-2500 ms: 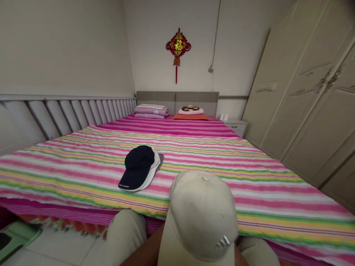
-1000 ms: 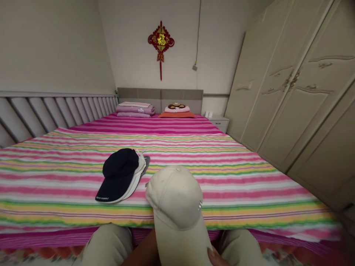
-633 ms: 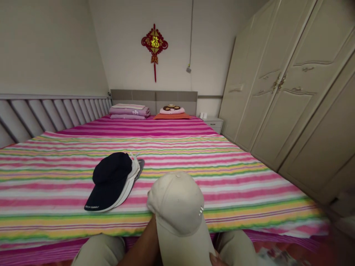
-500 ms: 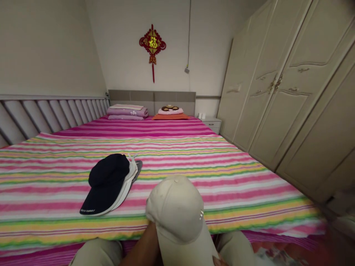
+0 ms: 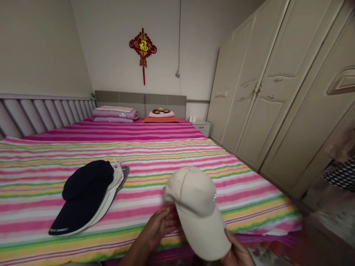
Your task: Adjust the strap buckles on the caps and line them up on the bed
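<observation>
A beige cap is held up over the bed's front edge, its brim pointing down and toward me. My right hand pinches the right side of the brim, thumb on top. Beside the cap's left side is my left hand, palm turned up with fingers spread; the fingertips pass near the cap's edge and seem to hold nothing. To the left, a dark navy cap lies on top of a white cap and a grey one on the striped sheet.
The bed has folded purple bedding and a pink and orange pile by its headboard. A railing runs along the left, a wardrobe along the right. A nightstand stands behind.
The beige cap has moved right, and its brim now shows almost whole. My left hand has come out from behind it, fingers spread. The view has turned a little to the right.
</observation>
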Demonstrator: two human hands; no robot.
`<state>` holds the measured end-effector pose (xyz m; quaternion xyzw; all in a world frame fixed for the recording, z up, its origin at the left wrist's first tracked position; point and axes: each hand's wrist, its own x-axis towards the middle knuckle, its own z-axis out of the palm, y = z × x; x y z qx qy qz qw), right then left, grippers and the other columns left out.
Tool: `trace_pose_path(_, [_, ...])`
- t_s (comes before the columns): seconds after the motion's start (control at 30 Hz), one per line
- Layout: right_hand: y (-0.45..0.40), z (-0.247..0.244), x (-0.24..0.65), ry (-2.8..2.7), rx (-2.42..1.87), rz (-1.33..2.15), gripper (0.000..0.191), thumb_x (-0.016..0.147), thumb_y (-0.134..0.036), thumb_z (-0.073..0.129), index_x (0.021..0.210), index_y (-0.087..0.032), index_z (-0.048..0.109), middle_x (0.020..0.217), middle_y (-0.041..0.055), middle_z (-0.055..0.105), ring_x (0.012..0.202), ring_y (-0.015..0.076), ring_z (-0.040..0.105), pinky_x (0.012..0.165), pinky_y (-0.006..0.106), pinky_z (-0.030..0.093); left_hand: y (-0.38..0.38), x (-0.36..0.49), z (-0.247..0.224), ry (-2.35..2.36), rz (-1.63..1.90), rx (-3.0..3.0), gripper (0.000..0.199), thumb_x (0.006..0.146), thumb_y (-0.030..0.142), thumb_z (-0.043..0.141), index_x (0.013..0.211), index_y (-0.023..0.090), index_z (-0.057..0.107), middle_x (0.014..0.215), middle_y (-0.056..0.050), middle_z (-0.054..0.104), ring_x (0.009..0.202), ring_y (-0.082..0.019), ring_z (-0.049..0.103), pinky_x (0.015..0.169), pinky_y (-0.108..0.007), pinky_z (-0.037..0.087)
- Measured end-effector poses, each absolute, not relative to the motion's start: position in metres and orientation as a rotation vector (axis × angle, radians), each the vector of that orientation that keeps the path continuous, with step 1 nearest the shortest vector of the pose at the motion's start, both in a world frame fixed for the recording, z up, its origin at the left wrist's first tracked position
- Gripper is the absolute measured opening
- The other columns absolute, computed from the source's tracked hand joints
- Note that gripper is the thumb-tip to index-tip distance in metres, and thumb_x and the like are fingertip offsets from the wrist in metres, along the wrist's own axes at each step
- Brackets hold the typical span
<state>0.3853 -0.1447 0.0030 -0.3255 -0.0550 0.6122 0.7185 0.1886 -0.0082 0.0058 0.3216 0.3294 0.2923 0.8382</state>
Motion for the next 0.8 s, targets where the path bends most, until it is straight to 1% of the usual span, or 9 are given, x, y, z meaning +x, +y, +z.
trace_pose_path(0.07, [-0.126, 0.015, 0.407, -0.099, -0.710, 1.281, 0.034, 0.053, -0.020, 0.075, 0.085, -0.017, 0.067, 0.080, 0.0034, 0.071, 0.083, 0.0179, 0.064, 0.086, 0.031, 0.047, -0.007, 0.185, 0.001, 0.756, 0.660, 0.730, 0.032, 0.065, 0.036, 0.064, 0.086, 0.014, 0.056, 0.073, -0.006, 0.065, 0.063, -0.016, 0.062, 0.063, -0.029, 0.045])
trace_pose_path(0.13, [-0.104, 0.024, 0.430, -0.071, -0.721, 1.223, 0.029, 0.059, -0.011, 0.069, 0.087, -0.014, 0.065, 0.075, 0.0039, 0.071, 0.074, 0.0157, 0.065, 0.077, 0.028, 0.051, -0.006, 0.182, -0.005, 0.778, 0.685, 0.782, 0.035, 0.063, 0.039, 0.066, 0.085, 0.014, 0.054, 0.068, -0.004, 0.064, 0.057, -0.014, 0.060, 0.058, -0.027, 0.045])
trace_pose_path(0.2, [-0.081, 0.033, 0.451, -0.062, -0.718, 1.152, 0.028, 0.068, -0.005, 0.058, 0.094, -0.013, 0.062, 0.076, 0.0048, 0.071, 0.071, 0.0150, 0.066, 0.071, 0.026, 0.053, -0.005, 0.182, -0.010, 0.786, 0.688, 0.817, 0.039, 0.060, 0.041, 0.068, 0.084, 0.014, 0.053, 0.066, -0.004, 0.063, 0.055, -0.014, 0.060, 0.056, -0.027, 0.045])
trace_pose_path(0.27, [-0.062, 0.038, 0.469, -0.062, -0.717, 1.113, 0.029, 0.073, -0.002, 0.050, 0.098, -0.014, 0.059, 0.075, 0.0034, 0.071, 0.068, 0.0134, 0.065, 0.064, 0.023, 0.054, -0.005, 0.183, -0.013, 0.805, 0.695, 0.836, 0.043, 0.058, 0.042, 0.069, 0.084, 0.013, 0.053, 0.065, -0.004, 0.063, 0.055, -0.014, 0.060, 0.056, -0.027, 0.045])
trace_pose_path(0.33, [-0.049, 0.039, 0.485, -0.058, -0.730, 1.092, 0.030, 0.075, -0.001, 0.045, 0.099, -0.015, 0.058, 0.073, 0.0020, 0.070, 0.063, 0.0126, 0.065, 0.057, 0.021, 0.054, -0.006, 0.185, -0.014, 0.823, 0.707, 0.845, 0.044, 0.056, 0.043, 0.070, 0.083, 0.013, 0.053, 0.064, -0.004, 0.063, 0.054, -0.013, 0.059, 0.055, -0.026, 0.045])
trace_pose_path(0.43, [-0.042, 0.030, 0.506, -0.006, -0.783, 1.066, 0.029, 0.075, 0.002, 0.041, 0.094, -0.014, 0.056, 0.063, 0.0001, 0.068, 0.053, 0.0109, 0.063, 0.050, 0.017, 0.052, -0.007, 0.188, -0.015, 0.831, 0.717, 0.847, 0.044, 0.054, 0.042, 0.071, 0.082, 0.013, 0.052, 0.063, -0.003, 0.063, 0.053, -0.013, 0.059, 0.054, -0.027, 0.045])
trace_pose_path(0.53, [-0.046, 0.017, 0.518, 0.051, -0.836, 1.040, 0.027, 0.073, 0.004, 0.042, 0.088, -0.015, 0.053, 0.056, -0.0021, 0.065, 0.049, 0.0106, 0.062, 0.048, 0.016, 0.052, -0.007, 0.189, -0.016, 0.848, 0.724, 0.849, 0.043, 0.053, 0.040, 0.071, 0.081, 0.013, 0.052, 0.061, -0.003, 0.062, 0.051, -0.013, 0.058, 0.053, -0.027, 0.045])
trace_pose_path(0.8, [-0.053, 0.001, 0.521, 0.046, -0.925, 1.042, 0.023, 0.065, 0.003, 0.051, 0.078, -0.016, 0.053, 0.057, -0.0016, 0.066, 0.049, 0.0131, 0.062, 0.051, 0.021, 0.054, -0.005, 0.188, -0.021, 0.846, 0.738, 0.888, 0.038, 0.055, 0.036, 0.070, 0.080, 0.014, 0.052, 0.062, -0.003, 0.063, 0.053, -0.014, 0.059, 0.055, -0.028, 0.046])
